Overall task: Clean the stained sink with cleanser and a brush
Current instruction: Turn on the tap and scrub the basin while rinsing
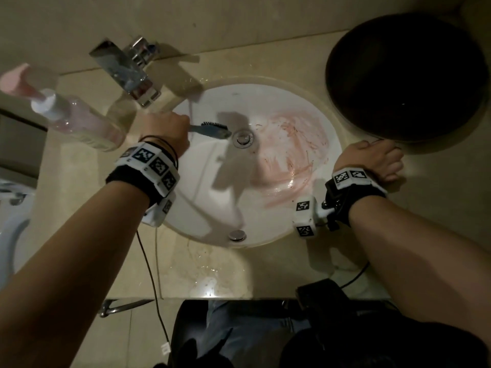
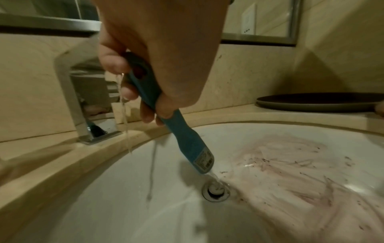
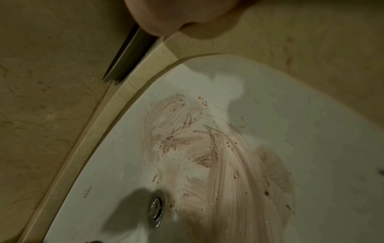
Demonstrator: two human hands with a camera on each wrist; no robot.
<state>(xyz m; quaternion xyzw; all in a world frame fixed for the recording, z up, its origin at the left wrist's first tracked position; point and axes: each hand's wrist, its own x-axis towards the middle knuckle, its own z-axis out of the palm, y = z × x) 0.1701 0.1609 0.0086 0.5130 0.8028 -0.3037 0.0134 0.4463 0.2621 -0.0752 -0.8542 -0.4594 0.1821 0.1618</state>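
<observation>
The white sink [image 1: 212, 208] has a pink-red smeared stain [image 1: 289, 144] across its right half; the stain [image 3: 218, 156] shows dark specks in the right wrist view. My left hand [image 1: 170, 128] grips the handle of a blue brush [image 1: 212, 130]. The brush [image 2: 187, 139] points down, with its head just above the drain [image 2: 216, 191], and water runs off it. My right hand [image 1: 377, 158] rests on the counter at the sink's right rim, holding nothing. A pump bottle of pink cleanser [image 1: 77, 120] lies at the far left.
A chrome faucet [image 1: 125, 73] stands behind the basin at the left. A dark round plate [image 1: 406, 78] sits on the beige counter [image 1: 207, 274] at the back right, touching my right hand. An overflow cap [image 1: 237, 235] sits at the basin's front. Cables hang over the counter's front edge.
</observation>
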